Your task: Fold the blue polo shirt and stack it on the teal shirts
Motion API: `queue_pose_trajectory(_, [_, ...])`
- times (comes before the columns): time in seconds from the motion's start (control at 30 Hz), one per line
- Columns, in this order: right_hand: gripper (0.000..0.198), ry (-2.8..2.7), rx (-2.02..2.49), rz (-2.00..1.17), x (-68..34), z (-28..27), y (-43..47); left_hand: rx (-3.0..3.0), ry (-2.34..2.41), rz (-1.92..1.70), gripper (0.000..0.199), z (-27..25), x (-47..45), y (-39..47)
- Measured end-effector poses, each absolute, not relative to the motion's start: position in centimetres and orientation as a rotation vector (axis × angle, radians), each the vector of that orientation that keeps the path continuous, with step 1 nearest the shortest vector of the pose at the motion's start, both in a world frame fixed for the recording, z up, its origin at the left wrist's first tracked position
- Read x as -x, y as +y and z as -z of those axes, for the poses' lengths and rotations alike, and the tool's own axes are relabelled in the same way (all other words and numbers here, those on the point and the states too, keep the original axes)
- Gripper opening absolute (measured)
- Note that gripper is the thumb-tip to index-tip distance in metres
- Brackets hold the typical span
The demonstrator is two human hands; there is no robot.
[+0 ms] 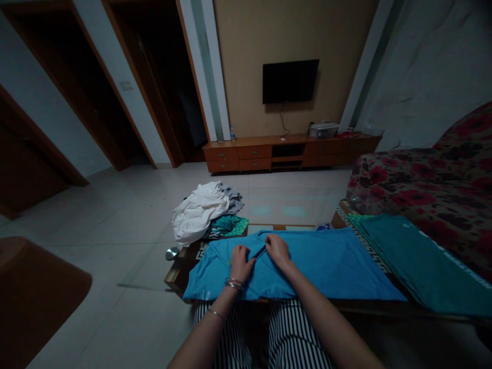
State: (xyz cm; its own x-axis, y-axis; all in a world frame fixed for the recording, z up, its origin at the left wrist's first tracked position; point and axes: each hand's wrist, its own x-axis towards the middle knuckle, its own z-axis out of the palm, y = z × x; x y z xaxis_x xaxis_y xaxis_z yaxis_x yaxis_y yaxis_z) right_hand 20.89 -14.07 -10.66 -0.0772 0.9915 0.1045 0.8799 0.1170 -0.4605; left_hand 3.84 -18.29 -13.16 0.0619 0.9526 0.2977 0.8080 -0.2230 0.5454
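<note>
Blue and lightly creased, the garment lies spread across the table, directly under the left grip and right grip, which pinch its dark band; most fabric stretches rightward.

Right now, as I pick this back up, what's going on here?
A person's left hand and right hand are both at a dark strip on a blue garment, apparently pinching it between them. The blue garment lies spread across a low table. A flat teal garment lies to the right, and a loose heap of clothes sits at the far left.
</note>
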Motion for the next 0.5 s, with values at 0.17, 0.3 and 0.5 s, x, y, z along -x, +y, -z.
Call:
queue_pose_trajectory(0.17, [0.026,-1.986,1.918,-0.391,-21.4,10.5,-13.7,-2.127,1.746,-0.863,0.018,13.0,-3.9,-18.6])
queue_pose_trajectory(0.3, [0.033,-1.964,1.939,-0.383,-19.4,10.0,-13.1,-2.083,1.634,-0.842,0.018,12.3,-3.8,-19.0])
queue_pose_trajectory(0.5, [0.043,-1.92,1.969,-0.393,-16.5,10.0,-11.7,-2.02,1.884,-0.972,0.02,10.7,0.5,-19.1])
